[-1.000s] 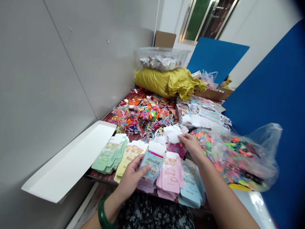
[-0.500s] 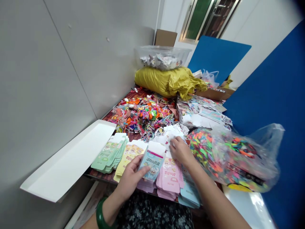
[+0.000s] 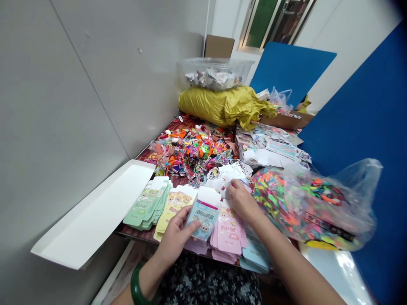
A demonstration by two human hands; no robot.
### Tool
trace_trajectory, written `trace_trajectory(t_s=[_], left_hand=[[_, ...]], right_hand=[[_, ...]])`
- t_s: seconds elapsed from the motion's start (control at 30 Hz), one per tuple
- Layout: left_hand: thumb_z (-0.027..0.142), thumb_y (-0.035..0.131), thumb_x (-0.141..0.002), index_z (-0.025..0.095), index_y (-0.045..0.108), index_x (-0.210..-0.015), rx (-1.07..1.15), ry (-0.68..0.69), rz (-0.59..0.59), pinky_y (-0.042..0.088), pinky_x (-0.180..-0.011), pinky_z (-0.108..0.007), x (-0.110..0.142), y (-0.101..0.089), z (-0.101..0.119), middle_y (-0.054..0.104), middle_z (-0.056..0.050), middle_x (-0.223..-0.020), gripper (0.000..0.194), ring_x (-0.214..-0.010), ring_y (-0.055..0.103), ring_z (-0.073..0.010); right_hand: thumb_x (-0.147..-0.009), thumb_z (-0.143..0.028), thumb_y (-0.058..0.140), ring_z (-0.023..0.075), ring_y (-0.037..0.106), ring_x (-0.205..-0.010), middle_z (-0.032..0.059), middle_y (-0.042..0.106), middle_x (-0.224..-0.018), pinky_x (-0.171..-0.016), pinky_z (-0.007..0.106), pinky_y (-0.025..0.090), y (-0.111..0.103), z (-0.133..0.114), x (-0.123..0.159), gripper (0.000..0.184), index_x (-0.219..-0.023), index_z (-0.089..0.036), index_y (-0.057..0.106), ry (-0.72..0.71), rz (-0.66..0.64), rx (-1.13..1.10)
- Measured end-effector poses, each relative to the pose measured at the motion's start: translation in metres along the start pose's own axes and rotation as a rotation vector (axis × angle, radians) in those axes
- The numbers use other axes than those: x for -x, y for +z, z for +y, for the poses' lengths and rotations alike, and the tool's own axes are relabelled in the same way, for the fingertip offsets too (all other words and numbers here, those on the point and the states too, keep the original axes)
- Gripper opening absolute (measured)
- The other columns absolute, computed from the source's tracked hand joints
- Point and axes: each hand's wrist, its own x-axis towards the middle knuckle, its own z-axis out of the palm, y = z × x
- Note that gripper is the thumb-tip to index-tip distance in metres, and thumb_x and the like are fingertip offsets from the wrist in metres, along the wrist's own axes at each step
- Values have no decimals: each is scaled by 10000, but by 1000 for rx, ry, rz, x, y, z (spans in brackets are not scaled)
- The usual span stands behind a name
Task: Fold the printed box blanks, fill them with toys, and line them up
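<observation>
My left hand (image 3: 178, 233) is wrapped round a small blue printed carton (image 3: 202, 220), its white top flap raised and a magenta edge showing in the opening. My right hand (image 3: 241, 199) reaches over the pink cartons into a pile of white printed paper cut-outs (image 3: 222, 180). Its fingers are bent and pressed together there; what they pinch is hidden. Flat cartons lie in stacks along the front edge: green (image 3: 148, 205), yellow (image 3: 174, 203), pink (image 3: 227, 233) and light blue (image 3: 255, 254). A lilac stack is partly covered by the held carton.
A heap of colourful small trinkets (image 3: 190, 150) spreads behind the cartons. A white tray-like box (image 3: 95, 216) juts out at left. Clear bags of bright pieces (image 3: 318, 207) stand at right. Behind are a yellow sack (image 3: 216, 106), a clear tub (image 3: 216, 74) and printed sheets (image 3: 273, 148).
My right hand has shifted slightly within the paper cut-outs, and a purple-blue edge now shows beside its fingers. My left hand keeps the blue carton in nearly the same place.
</observation>
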Motion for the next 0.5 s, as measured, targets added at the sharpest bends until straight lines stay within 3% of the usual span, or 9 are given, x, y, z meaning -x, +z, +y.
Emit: trace_trajectory(t_s=[0.17,0.3,0.5], left_hand=[[371,770,-708,170,618,-1135,4,-17,25,516,-902,-380,0,2,0,700,-104,-1161,496,-1082,631,-293],[365,776,-700,159,619,-1114,2,-28,16,518,-899,-379,-1,4,1,715,-101,-1122,488,-1052,645,-287],[365,756,-723,160,601,-1143,-23,-43,18,519,-897,-381,-1,6,2,700,-106,-1160,492,-1076,636,-292]], right_hand=[[-892,-177,468,197,554,-911,95,555,-1038,-758,269,409,4,6,3,143,-980,-173,580,67,5,-9],[-838,-203,537,233,554,-914,122,538,-1054,-744,310,411,9,10,2,281,-1111,-137,531,185,37,0],[-840,-202,529,232,519,-953,100,528,-1045,-735,304,399,7,6,3,163,-999,-178,556,180,50,25]])
